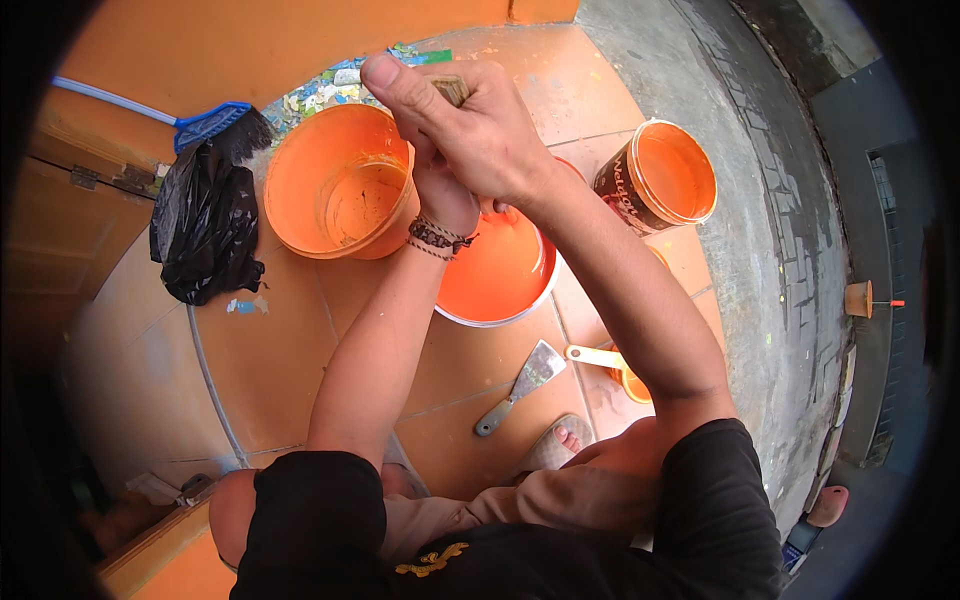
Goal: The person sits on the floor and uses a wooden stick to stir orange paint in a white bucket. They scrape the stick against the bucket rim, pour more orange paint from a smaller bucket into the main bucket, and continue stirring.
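My right hand (465, 125) is closed with its thumb raised, above an open bucket of orange paint (497, 270). A tan, wooden-looking handle (452, 90) shows between its fingers; the rest of that thing is hidden. Just beneath, my left hand (442, 192), with braided bracelets at the wrist, is pressed close to the right one. Its fingers are mostly covered, so what they hold cannot be seen. A larger orange tub (345, 185), paint-smeared inside, stands to the left of the hands. Orange paint shows below the right hand, over the bucket.
A paint pail (672, 175) stands at right. Nearer lie a putty knife (522, 385) and a white-handled orange container (632, 382). At left are a black plastic bag (205, 225) and a blue broom (215, 125), beside paint flakes (310, 100) along the orange wall (250, 45).
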Demonstrator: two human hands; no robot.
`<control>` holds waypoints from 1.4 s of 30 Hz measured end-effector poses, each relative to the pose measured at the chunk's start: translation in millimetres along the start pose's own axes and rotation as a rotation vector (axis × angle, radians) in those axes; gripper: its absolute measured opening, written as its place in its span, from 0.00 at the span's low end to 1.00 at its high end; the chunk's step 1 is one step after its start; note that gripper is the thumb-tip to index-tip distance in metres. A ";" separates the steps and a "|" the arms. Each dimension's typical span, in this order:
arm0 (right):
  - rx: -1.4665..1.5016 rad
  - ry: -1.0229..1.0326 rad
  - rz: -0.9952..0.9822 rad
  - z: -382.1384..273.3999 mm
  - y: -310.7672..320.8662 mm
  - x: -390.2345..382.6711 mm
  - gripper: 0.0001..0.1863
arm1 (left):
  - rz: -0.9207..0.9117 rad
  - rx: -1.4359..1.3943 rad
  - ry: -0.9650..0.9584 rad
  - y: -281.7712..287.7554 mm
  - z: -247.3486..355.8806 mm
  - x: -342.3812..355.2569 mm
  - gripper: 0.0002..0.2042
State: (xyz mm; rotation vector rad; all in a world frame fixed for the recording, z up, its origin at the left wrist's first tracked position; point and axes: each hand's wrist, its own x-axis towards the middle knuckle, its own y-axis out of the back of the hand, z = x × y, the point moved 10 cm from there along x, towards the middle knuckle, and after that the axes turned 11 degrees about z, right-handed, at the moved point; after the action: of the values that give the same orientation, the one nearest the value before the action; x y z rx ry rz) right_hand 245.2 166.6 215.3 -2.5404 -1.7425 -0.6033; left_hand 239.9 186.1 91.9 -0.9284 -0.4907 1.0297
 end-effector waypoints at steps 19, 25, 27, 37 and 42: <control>0.380 -0.342 0.403 53.6 68.2 -29.3 0.23 | -0.127 0.630 0.514 -6.5 -57.5 -44.6 0.29; 0.459 -0.280 0.451 47.8 63.4 -35.8 0.22 | -0.149 0.673 0.498 -2.8 -43.4 -44.2 0.28; 0.508 -0.275 0.446 47.1 59.4 -33.5 0.22 | -0.166 0.649 0.435 -4.4 -33.6 -38.6 0.27; 0.141 0.132 0.237 1.5 17.8 -9.0 0.24 | -0.289 0.361 0.077 -12.9 -6.8 -7.3 0.16; 0.064 -0.054 0.257 14.5 34.7 -16.1 0.23 | -0.241 0.344 0.269 -16.1 -36.5 -27.1 0.15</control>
State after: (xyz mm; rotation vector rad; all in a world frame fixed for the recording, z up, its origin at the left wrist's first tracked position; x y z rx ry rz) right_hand 276.0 141.9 204.2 -2.6963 -1.3895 -0.4636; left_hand 262.3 143.6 87.4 -0.6673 -0.1848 0.7272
